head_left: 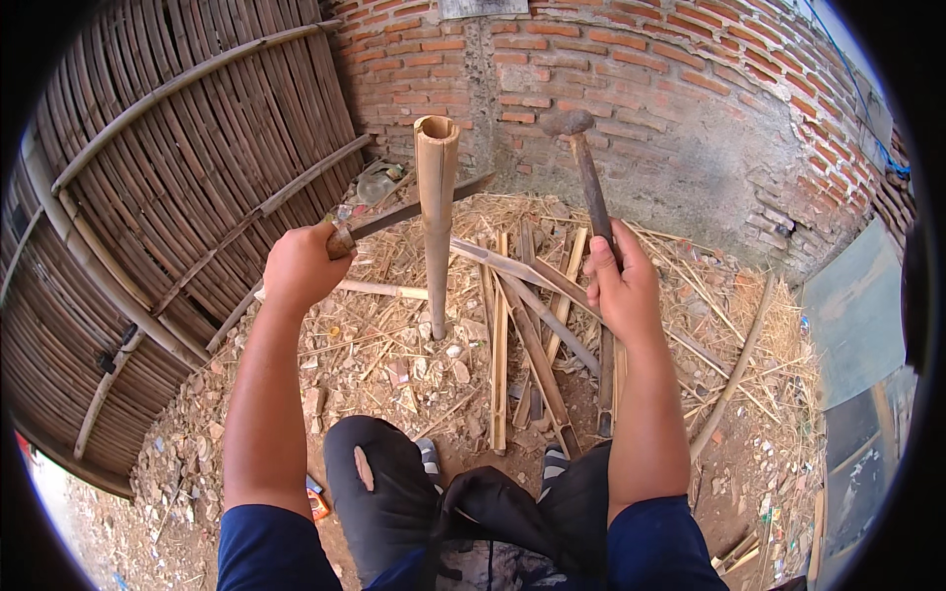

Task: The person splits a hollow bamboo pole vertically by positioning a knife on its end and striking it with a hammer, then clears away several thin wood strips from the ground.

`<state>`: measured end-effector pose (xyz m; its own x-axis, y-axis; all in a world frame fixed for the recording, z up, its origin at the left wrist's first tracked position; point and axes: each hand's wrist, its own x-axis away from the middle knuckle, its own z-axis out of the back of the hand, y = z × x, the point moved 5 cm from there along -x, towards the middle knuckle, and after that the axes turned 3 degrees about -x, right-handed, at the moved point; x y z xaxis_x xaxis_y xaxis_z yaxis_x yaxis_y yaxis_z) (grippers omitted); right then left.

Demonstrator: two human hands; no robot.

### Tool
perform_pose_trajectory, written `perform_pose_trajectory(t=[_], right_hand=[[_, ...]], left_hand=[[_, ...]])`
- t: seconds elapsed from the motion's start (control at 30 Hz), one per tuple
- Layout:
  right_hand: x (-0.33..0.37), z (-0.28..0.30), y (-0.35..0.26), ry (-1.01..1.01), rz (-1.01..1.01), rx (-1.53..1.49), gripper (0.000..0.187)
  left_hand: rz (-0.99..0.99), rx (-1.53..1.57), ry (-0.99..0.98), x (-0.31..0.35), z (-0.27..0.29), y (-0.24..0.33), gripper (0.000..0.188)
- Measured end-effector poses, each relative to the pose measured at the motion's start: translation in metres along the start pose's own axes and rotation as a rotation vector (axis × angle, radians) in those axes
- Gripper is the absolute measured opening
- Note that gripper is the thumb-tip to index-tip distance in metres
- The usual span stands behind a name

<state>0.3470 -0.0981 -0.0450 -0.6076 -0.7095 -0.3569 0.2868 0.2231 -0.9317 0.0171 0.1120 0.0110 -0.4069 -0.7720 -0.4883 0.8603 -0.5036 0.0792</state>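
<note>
An upright bamboo pole [435, 212] stands before me, its hollow top notched at the rim and its lower end on the littered ground. My left hand [304, 264] is closed around the handle of a machete [394, 219]. The blade shows on both sides of the pole, but its middle is hidden by the bamboo; whether it is wedged into the pole I cannot tell. To the right, my right hand [625, 286] grips a hammer [591, 177] by its dark handle. Its head is raised to about the height of the pole's top, apart from the pole and the blade.
Split bamboo lengths [540, 364] lie in a heap beyond my feet. Chips, stones and straw cover the ground. A brick wall [631, 74] closes the far side, a slatted bamboo panel [187, 148] the left. Grey sheets [855, 315] lean at right. An orange object [317, 504] lies beside my left leg.
</note>
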Motion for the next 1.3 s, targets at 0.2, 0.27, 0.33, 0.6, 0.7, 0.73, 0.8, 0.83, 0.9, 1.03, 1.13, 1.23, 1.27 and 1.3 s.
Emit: perform_pose_trajectory(t=[0.2,0.27,0.33,0.6,0.7,0.73,0.8,0.83,0.9,1.03,1.13,1.23,1.27,1.3], right_hand=[[0.013,0.011,-0.017,0.074,0.197,0.072,0.043],[0.018,0.011,-0.019,0.102,0.282,0.005,0.041],[0.019,0.009,-0.016,0.139,0.328,0.016,0.041],[0.025,0.003,-0.021,0.221,0.456,-0.030,0.038],[0.028,0.002,-0.025,0.224,0.468,-0.122,0.038],[0.028,0.001,-0.022,0.222,0.468,-0.152,0.037],[0.021,-0.017,0.006,0.124,0.397,0.141,0.039],[0.018,-0.031,0.018,0.031,0.331,0.331,0.040],[0.017,-0.042,0.027,-0.059,0.215,0.474,0.041],[0.019,-0.025,0.001,0.057,0.264,0.265,0.041],[0.024,-0.009,-0.006,0.144,0.304,0.019,0.038],[0.024,-0.020,0.005,0.183,0.360,0.181,0.036],[0.023,-0.026,0.011,0.192,0.398,0.306,0.036],[0.016,-0.036,0.024,-0.027,0.203,0.509,0.037]], left_hand=[[-0.054,-0.002,0.029,0.001,-0.001,0.004,0.037],[-0.085,-0.020,0.049,0.004,0.000,0.008,0.036],[-0.077,-0.016,0.036,0.006,0.000,0.012,0.036],[-0.080,-0.021,0.050,0.016,-0.002,0.006,0.032],[-0.090,-0.024,0.060,0.016,-0.005,0.002,0.032],[-0.086,-0.020,0.052,0.014,-0.005,0.003,0.032],[-0.085,-0.019,0.034,0.013,-0.005,0.006,0.032],[-0.084,-0.021,0.027,0.013,-0.003,0.008,0.032],[-0.065,-0.025,0.010,0.013,-0.002,0.009,0.032],[-0.042,-0.049,0.000,0.015,-0.003,0.010,0.031],[-0.041,-0.035,0.012,0.013,-0.007,0.006,0.030],[-0.036,-0.028,0.000,0.008,-0.011,0.004,0.030],[-0.033,-0.033,-0.007,0.009,-0.011,0.004,0.030],[-0.033,-0.045,-0.004,0.009,-0.007,0.005,0.028]])
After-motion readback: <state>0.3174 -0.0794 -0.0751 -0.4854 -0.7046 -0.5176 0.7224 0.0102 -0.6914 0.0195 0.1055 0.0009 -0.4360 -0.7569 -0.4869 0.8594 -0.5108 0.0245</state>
